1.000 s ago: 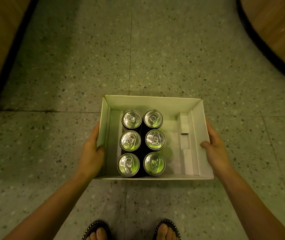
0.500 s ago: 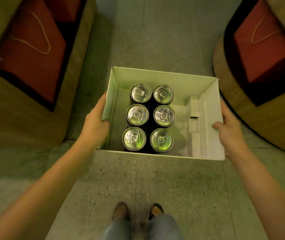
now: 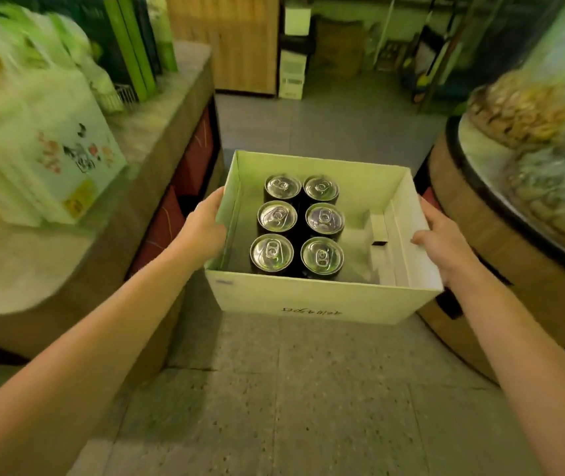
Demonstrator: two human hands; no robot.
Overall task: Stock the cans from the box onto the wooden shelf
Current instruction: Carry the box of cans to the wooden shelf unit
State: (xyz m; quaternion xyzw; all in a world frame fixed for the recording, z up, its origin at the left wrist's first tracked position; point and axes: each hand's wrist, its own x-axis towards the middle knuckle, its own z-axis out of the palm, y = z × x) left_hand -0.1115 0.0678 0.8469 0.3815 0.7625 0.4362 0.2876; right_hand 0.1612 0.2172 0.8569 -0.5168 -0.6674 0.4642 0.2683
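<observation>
White cardboard box (image 3: 312,300) of six cans (image 3: 300,223) sits mid-frame, left hand (image 3: 203,228) and right hand (image 3: 442,238) clasping its sides; shop counters, formerly at frame edges, now flank it.

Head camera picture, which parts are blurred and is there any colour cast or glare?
Head view: green cast overall; white bags at left and wrapped goods at right smeared by motion; box and cans sharp, can tops glinting.

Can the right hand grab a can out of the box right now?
Probably not yet. The right hand is gripping the box wall, as is the left hand, holding it up. The cans sit uncovered, so a freed hand could likely reach in.
</observation>
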